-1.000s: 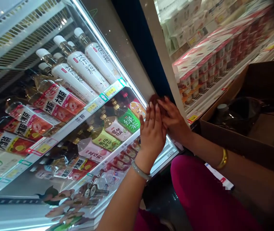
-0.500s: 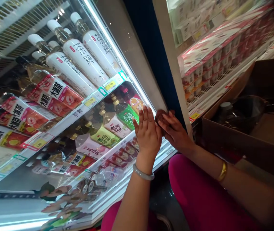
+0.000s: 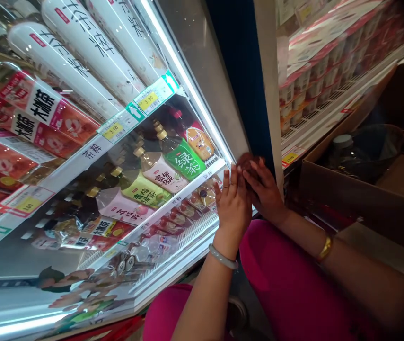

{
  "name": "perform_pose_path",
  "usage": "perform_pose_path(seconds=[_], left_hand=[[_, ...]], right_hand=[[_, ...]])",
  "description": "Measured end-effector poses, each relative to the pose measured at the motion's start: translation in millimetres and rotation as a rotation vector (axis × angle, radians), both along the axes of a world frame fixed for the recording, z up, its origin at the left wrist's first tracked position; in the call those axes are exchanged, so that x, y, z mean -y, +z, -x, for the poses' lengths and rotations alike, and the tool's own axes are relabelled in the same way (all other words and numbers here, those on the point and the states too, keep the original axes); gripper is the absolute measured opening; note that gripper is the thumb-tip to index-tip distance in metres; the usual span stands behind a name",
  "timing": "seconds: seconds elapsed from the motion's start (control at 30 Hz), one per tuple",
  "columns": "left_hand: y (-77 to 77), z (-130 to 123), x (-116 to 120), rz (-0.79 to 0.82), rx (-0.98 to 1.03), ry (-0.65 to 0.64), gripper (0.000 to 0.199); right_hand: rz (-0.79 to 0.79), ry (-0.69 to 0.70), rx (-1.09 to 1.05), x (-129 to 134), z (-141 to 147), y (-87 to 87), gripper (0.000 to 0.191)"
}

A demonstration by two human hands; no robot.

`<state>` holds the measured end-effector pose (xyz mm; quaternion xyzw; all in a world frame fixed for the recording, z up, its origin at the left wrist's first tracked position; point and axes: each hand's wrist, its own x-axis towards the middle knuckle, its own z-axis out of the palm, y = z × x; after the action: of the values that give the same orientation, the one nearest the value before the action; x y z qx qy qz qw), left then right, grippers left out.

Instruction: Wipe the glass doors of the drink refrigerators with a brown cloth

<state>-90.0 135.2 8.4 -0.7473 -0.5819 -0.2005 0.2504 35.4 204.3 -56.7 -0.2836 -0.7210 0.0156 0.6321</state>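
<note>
My left hand (image 3: pixel 234 203), with a pale bangle at the wrist, lies with extended fingers against the right edge of a glass cooler door (image 3: pixel 202 61). Close beside it, my right hand (image 3: pixel 264 189), with a gold bracelet on the forearm, rests its spread fingers near the same edge, by the metal frame. Nothing shows in either hand. Behind the glass, a green-labelled bottle (image 3: pixel 184 158) and a pink-labelled bottle (image 3: pixel 164 171) lean on the shelf left of my hands.
White bottles (image 3: pixel 92 42) and red-labelled bottles (image 3: pixel 46 104) fill the upper shelf. At right, stacked cups (image 3: pixel 315 90) stand in another cooler, above an open cardboard box (image 3: pixel 358 189) holding a clear container.
The view has moved closer to the cooler, so its shelves look larger. My hands appear slightly further right and remain against the door edge, still with fingers extended.
</note>
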Motion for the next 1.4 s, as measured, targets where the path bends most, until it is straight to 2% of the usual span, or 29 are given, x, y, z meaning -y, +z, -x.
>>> perform_pose_path(seconds=[0.03, 0.1, 0.23, 0.3, 0.37, 0.53, 0.6, 0.63, 0.7, 0.77, 0.87, 0.93, 0.97, 1.03, 1.13, 1.2, 1.27, 1.4], left_hand=[[-6.7, 3, 2, 0.028, -0.023, -0.009, 0.063], [-12.5, 7, 4, 0.052, -0.054, -0.028, 0.064], [-2.8, 5, -1, -0.054, 0.004, 0.009, 0.069], [1.4, 1, -5, -0.095, 0.055, 0.039, 0.072], [-1.0, 0, -9, -0.082, 0.060, 0.052, 0.074], [-30.6, 13, -10, -0.002, -0.058, -0.001, 0.073], [-41.3, 18, -8, 0.013, -0.088, -0.043, 0.074], [-44.4, 18, -7, 0.021, -0.091, -0.053, 0.074], [-43.9, 13, -7, 0.019, -0.073, -0.039, 0.076], [-33.1, 3, -8, -0.032, -0.023, 0.005, 0.077], [-2.5, -12, -13, -0.156, 0.055, 0.060, 0.077], [16.5, -16, -16, -0.197, 0.070, 0.078, 0.074], [22.1, -16, -16, -0.207, 0.058, 0.081, 0.072], [22.5, -14, -15, -0.207, 0.008, 0.080, 0.067], [7.2, -11, -9, -0.145, -0.087, 0.082, 0.063], [4.1, -13, -7, -0.117, -0.111, 0.096, 0.062], [17.4, -17, -10, -0.172, -0.085, 0.112, 0.061], [68.7, -22, -22, -0.293, 0.037, 0.142, 0.061]], right_hand=[[0.023, 0.007, 0.002, 2, -1, -11.0, 0.059], [0.046, 0.034, -0.006, 2, -5, -12.6, 0.059], [0.027, 0.070, -0.005, -13, -7, 27.8, 0.058], [0.025, 0.051, 0.012, -18, -4, 34.4, 0.057], [0.021, 0.034, 0.020, -16, -1, 17.6, 0.058], [0.037, 0.016, 0.022, 7, -3, -72.7, 0.060], [0.058, 0.008, 0.030, 14, -4, -90.0, 0.060], [0.067, 0.007, 0.032, 15, -4, -89.8, 0.061], [0.071, 0.004, 0.028, 12, -3, -71.9, 0.063], [0.033, 0.010, -0.011, 4, 0, -36.1, 0.068], [-0.055, 0.055, -0.079, -10, 4, 23.3, 0.073], [-0.075, 0.088, -0.081, -15, 5, 46.4, 0.073], [-0.083, 0.085, -0.074, -16, 5, 49.7, 0.073], [-0.114, 0.056, -0.060, -15, 5, 41.1, 0.075], [-0.123, 0.008, -0.031, -10, 4, 14.7, 0.075], [-0.108, 0.012, -0.010, -10, 3, 12.5, 0.074], [-0.125, 0.017, 0.004, -15, 1, 32.5, 0.071], [-0.198, -0.008, 0.013, -31, 4, 97.6, 0.060]])
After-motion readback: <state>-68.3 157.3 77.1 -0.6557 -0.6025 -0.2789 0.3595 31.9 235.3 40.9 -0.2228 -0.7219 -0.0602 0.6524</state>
